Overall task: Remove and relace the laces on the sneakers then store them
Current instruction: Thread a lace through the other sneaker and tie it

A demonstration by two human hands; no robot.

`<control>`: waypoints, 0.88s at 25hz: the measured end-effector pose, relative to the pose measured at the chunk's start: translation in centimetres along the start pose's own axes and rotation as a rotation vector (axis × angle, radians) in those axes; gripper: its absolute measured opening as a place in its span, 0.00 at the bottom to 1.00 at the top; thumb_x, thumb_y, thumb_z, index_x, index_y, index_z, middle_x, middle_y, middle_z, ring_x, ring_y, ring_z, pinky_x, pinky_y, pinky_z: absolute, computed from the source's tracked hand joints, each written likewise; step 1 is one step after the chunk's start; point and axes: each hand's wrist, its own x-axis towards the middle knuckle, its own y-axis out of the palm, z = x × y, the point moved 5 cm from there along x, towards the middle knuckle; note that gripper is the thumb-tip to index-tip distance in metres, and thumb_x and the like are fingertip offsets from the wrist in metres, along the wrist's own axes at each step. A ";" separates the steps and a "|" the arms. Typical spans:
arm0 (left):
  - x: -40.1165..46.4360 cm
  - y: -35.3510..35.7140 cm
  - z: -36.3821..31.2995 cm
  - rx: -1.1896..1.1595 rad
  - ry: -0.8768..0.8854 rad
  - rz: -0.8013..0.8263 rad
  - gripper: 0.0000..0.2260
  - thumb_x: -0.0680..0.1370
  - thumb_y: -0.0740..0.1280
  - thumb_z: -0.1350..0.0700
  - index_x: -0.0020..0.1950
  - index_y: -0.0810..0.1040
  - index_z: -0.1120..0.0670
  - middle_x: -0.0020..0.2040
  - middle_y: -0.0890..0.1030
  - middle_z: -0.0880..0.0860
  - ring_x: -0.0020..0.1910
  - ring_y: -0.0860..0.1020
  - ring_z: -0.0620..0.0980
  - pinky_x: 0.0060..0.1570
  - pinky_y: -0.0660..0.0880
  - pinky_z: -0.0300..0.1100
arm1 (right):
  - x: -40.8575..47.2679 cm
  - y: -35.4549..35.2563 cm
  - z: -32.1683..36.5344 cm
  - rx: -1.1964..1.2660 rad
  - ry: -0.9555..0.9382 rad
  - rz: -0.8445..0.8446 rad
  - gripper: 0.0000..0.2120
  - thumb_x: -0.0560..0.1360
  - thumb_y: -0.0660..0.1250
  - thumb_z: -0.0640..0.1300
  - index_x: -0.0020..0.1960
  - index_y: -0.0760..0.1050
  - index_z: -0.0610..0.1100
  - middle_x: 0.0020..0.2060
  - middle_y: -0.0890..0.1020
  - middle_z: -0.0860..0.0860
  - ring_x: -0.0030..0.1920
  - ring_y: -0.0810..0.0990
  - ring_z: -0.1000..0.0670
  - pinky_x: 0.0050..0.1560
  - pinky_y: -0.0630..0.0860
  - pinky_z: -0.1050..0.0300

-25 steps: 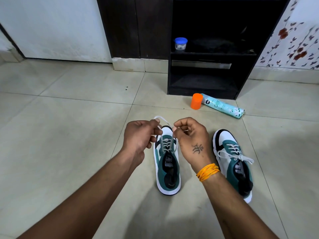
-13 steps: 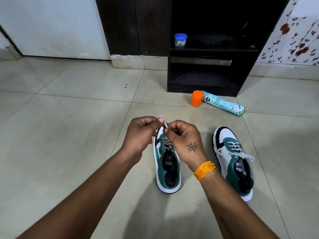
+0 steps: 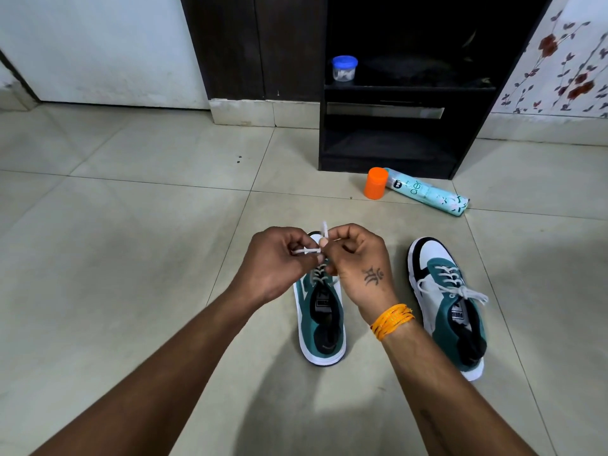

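The lace (image 3: 307, 251) is pinched by both hands, left (image 3: 274, 263) and right (image 3: 358, 258), over 1 sneaker (image 3: 324, 327); a loose pinch probably gets the knot undone.

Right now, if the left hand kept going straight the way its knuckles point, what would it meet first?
The left hand points rightward at the right hand, whose fingers are nearly touching it over the white lace that both pinch. It would probably meet those first; depth between them is unclear.
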 end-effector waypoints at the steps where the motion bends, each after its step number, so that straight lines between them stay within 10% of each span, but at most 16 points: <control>1: -0.1 0.2 -0.2 0.067 0.059 -0.039 0.04 0.72 0.80 0.57 0.41 0.86 0.51 0.32 0.80 0.45 0.31 0.76 0.39 0.34 0.68 0.29 | 0.0 0.1 0.0 0.005 0.003 -0.004 0.03 0.77 0.72 0.38 0.48 0.79 0.42 0.35 0.84 0.41 0.29 0.78 0.50 0.36 0.77 0.54; 13: -0.5 0.1 -0.5 0.320 0.377 -0.190 0.04 0.75 0.75 0.55 0.49 0.87 0.48 0.37 0.76 0.43 0.35 0.76 0.38 0.38 0.69 0.30 | 0.3 -0.1 -1.4 -0.288 -0.119 0.118 0.05 0.74 0.71 0.40 0.41 0.80 0.47 0.40 0.82 0.51 0.40 0.79 0.52 0.48 0.78 0.50; 22: 0.2 0.6 1.1 -0.240 -0.139 -0.008 0.07 0.78 0.72 0.60 0.39 0.84 0.57 0.28 0.76 0.46 0.23 0.67 0.40 0.26 0.63 0.31 | -2.3 -0.2 -0.6 -0.427 -0.328 -0.083 0.03 0.72 0.75 0.46 0.42 0.81 0.49 0.39 0.80 0.56 0.40 0.78 0.55 0.43 0.74 0.61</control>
